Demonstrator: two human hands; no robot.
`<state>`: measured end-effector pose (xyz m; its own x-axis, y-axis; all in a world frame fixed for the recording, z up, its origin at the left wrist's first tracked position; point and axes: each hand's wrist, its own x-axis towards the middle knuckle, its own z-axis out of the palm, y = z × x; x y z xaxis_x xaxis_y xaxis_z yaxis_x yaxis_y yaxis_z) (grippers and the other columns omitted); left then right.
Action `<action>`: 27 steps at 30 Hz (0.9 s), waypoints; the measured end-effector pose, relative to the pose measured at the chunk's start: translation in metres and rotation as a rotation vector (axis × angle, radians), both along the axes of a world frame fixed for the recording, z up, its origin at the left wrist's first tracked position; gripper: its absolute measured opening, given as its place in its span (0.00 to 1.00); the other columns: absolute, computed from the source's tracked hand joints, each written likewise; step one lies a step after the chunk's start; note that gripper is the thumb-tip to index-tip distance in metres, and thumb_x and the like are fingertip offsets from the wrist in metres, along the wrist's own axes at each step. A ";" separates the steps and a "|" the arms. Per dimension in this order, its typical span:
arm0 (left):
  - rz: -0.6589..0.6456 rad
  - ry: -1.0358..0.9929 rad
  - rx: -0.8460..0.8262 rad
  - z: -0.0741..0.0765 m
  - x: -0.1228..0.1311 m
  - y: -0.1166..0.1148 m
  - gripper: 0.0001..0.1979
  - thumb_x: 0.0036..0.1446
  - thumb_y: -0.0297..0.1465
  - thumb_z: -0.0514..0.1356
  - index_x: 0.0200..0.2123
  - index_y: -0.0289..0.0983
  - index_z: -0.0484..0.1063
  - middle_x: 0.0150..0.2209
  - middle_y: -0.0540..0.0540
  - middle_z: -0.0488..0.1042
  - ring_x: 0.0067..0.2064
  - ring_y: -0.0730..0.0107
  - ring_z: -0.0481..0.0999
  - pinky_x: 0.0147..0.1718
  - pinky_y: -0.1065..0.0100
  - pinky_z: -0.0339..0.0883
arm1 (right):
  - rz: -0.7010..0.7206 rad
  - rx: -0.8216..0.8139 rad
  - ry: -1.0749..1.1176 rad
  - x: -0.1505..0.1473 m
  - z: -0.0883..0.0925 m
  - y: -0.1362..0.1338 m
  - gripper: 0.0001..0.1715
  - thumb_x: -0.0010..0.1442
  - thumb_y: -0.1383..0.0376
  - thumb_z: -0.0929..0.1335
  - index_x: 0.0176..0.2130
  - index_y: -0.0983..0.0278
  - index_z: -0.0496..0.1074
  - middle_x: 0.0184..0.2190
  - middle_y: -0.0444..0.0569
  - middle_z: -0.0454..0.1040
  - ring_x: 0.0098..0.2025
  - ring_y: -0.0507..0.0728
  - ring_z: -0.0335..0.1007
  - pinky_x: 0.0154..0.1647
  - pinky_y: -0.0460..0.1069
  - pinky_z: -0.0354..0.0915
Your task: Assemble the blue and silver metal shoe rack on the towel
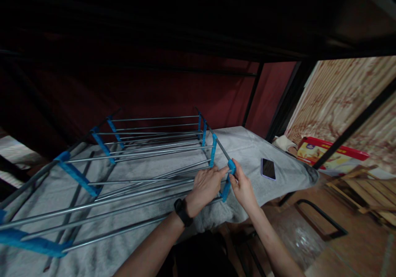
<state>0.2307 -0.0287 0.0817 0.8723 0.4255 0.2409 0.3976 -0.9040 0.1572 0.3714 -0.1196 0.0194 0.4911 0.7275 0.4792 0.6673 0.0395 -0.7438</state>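
Note:
A rack of grey metal rods (pixel 136 194) joined by blue plastic brackets lies across a grey cloth-covered surface (pixel 247 145). My right hand (pixel 243 183) is closed around the blue bracket (pixel 231 166) at the rack's near right corner, thumb and fingers on either side of it. My left hand (pixel 208 183), with a black watch on the wrist, is closed over the end of a metal rod beside that bracket. Its index finger reaches to the bracket. The left thumb and the rod's tip are hidden beneath the hand.
A phone (pixel 268 169) lies on the cloth to the right of my hands. Black metal frame posts (pixel 253 93) stand behind and at the right. A red-edged box (pixel 331 155) and wooden slatted furniture (pixel 365 190) are at the far right. A dark ledge hangs overhead.

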 end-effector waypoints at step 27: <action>0.154 -0.346 0.123 0.008 -0.107 -0.004 0.20 0.65 0.34 0.54 0.60 0.46 0.62 0.56 0.44 0.67 0.57 0.62 0.66 0.59 0.56 0.58 | 0.023 -0.041 0.191 0.011 -0.018 -0.010 0.44 0.60 0.50 0.66 0.69 0.55 0.49 0.64 0.53 0.62 0.62 0.63 0.63 0.63 0.59 0.58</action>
<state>0.1236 -0.0322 0.0897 0.6585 0.4950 0.5668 0.4725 -0.8582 0.2005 0.3822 -0.1295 0.0011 0.5534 0.7565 0.3485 0.5131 0.0199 -0.8581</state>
